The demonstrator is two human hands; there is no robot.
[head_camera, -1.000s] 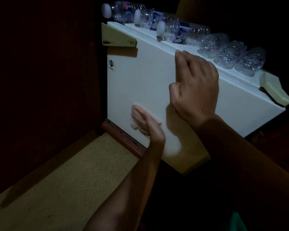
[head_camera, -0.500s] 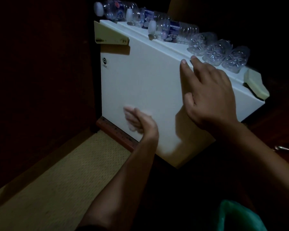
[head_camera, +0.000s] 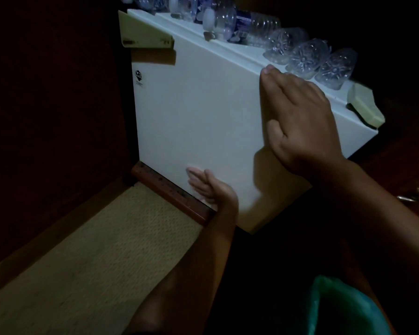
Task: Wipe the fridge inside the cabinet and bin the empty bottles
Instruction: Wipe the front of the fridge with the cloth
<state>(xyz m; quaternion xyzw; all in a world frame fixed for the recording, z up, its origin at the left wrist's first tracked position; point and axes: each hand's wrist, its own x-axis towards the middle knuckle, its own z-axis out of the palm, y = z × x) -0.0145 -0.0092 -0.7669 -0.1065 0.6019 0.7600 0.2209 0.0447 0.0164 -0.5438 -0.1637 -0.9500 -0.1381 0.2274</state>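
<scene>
A small white fridge (head_camera: 198, 112) stands in a dark cabinet with its door closed. Several empty clear plastic bottles (head_camera: 307, 56) lie in a row on its top, and more bottles with white caps (head_camera: 218, 20) lie further back. My left hand (head_camera: 211, 189) presses flat against the bottom of the door, fingers straight. Something pale shows under its fingers, but I cannot tell whether it is a cloth. My right hand (head_camera: 298, 117) lies flat on the door's upper right, its fingertips at the top edge just below the bottles.
Beige hinge covers sit at the door's top left corner (head_camera: 143, 35) and top right corner (head_camera: 363, 105). A reddish wooden sill (head_camera: 169, 192) runs under the fridge, with beige carpet (head_camera: 94, 250) in front. A teal bin liner (head_camera: 344, 310) shows at bottom right. Dark cabinet walls close in on both sides.
My right hand has uncurled from the door's top edge and now lies flat, further right. My left hand has slid down the door towards the bottom edge.
</scene>
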